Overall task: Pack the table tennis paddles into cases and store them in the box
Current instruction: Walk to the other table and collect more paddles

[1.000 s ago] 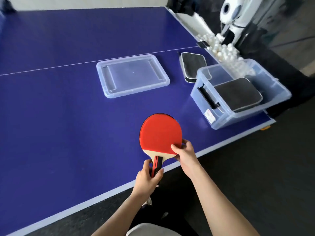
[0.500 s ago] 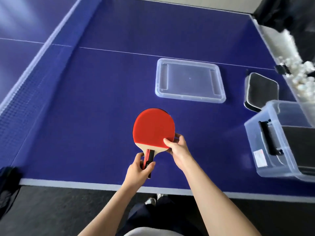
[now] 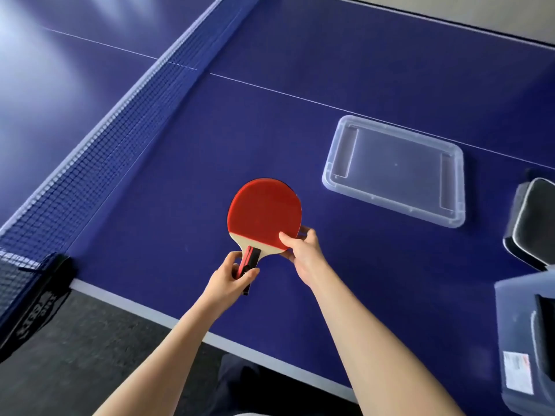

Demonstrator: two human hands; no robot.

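A red-faced table tennis paddle (image 3: 263, 213) is held above the blue table, near its front edge. My left hand (image 3: 229, 279) grips its red and black handle from below. My right hand (image 3: 301, 250) pinches the lower right rim of the blade, thumb on the red rubber. A black paddle case (image 3: 533, 220) with a white trim lies at the right edge of the view. Below it, the clear storage box (image 3: 516, 340) is partly cut off by the frame; something dark shows inside it.
The box's clear lid (image 3: 395, 169) lies flat on the table, right of the paddle. The net (image 3: 99, 145) runs diagonally across the left side, ending at a black clamp (image 3: 36, 298) on the table's edge. Dark floor lies below the table's front edge.
My view has swung to the left: the net has come into sight and the box and case have slid to the right edge. Both hands keep their hold on the paddle.
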